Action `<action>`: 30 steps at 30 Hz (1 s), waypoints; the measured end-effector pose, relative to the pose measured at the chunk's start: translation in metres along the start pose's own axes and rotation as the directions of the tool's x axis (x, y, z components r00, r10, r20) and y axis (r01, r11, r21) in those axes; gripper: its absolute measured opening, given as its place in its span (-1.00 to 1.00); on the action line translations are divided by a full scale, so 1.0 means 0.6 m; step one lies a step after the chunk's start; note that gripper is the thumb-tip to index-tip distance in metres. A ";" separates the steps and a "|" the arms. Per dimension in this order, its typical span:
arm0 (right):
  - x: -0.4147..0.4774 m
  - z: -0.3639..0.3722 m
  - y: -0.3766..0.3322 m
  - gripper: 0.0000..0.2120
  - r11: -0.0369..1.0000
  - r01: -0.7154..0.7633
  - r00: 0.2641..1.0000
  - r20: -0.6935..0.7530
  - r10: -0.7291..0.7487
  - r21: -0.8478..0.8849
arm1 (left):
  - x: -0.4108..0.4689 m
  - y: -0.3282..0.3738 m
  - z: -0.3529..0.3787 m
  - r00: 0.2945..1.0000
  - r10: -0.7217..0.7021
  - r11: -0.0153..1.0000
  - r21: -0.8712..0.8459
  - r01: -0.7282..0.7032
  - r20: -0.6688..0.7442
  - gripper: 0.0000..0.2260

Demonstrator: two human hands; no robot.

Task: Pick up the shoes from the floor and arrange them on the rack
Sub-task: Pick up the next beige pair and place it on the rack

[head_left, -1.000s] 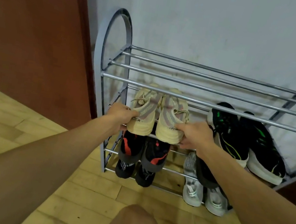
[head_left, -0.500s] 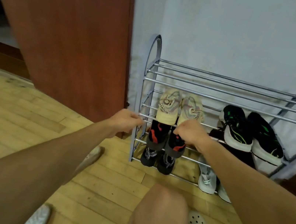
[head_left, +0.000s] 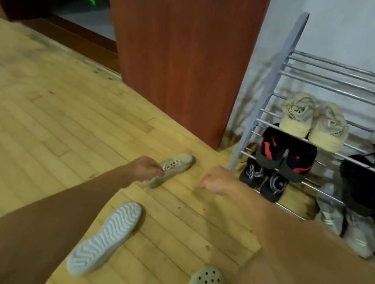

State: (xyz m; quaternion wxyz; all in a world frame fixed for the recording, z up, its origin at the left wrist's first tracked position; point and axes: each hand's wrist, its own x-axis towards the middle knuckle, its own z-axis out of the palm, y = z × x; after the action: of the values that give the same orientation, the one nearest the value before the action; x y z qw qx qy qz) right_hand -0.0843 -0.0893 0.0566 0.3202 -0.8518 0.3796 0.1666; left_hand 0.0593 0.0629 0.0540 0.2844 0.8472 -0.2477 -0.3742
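A pale laced sneaker (head_left: 175,167) lies on the wood floor (head_left: 38,118), at 2 o'clock from the left hand (head_left: 145,169). The hand's curled fingers meet the shoe's collar, but blur hides any grip. At the sneaker's 3 o'clock the right hand (head_left: 216,180) is fisted and empty. A sole-up sneaker (head_left: 105,237) lies at 7 o'clock, and the shoe rack (head_left: 264,100) stands at 2 o'clock.

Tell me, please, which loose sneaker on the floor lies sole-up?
The white sneaker nearer the camera, ridged sole showing; the pale sneaker at the left hand shows its laces.
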 end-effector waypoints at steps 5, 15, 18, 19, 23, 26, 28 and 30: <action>0.056 0.075 -0.021 -0.82 1.000 -0.001 0.999 0.050 0.001 0.012 | 0.065 -0.095 0.007 0.992 -0.118 0.992 -0.046 0.117 -0.035 -0.69; 0.190 0.135 0.053 -0.72 0.998 0.022 0.999 0.046 -0.025 0.063 | 0.263 -0.191 0.056 0.949 -0.211 0.973 0.041 0.227 -0.236 -0.59; 0.219 0.144 0.084 -0.68 0.995 0.091 0.991 0.094 -0.095 0.041 | 0.311 -0.203 0.083 0.948 -0.174 0.970 0.118 0.211 -0.265 -0.56; 0.226 0.146 0.093 -0.67 0.994 0.094 0.990 0.101 -0.099 0.056 | 0.328 -0.206 0.091 0.947 -0.166 0.970 0.128 0.207 -0.274 -0.55; 0.253 0.157 0.126 -0.65 0.992 0.081 0.987 0.133 -0.094 0.098 | 0.391 -0.195 0.119 0.902 -0.320 0.947 -0.127 0.295 -0.289 -0.48; 0.265 0.171 0.153 -0.67 0.990 0.031 0.984 0.170 -0.054 0.135 | 0.422 -0.183 0.135 0.796 -0.516 0.848 -0.320 0.422 -0.318 -0.53; 0.270 0.178 0.173 -0.66 0.990 -0.002 0.981 0.191 -0.025 0.138 | 0.434 -0.186 0.148 0.781 -0.550 0.830 -0.298 0.471 -0.297 -0.57; 0.268 0.179 0.188 -0.65 0.989 -0.019 0.977 0.213 -0.012 0.143 | 0.431 -0.193 0.169 0.810 -0.540 0.835 -0.267 0.481 -0.230 -0.61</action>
State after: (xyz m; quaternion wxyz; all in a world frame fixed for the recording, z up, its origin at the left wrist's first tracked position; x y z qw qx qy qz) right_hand -0.0681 -0.1609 -0.1548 0.4196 -0.8029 0.3557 0.2297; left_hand 0.1594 -0.0480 -0.2075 0.2889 0.8963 0.0735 -0.3282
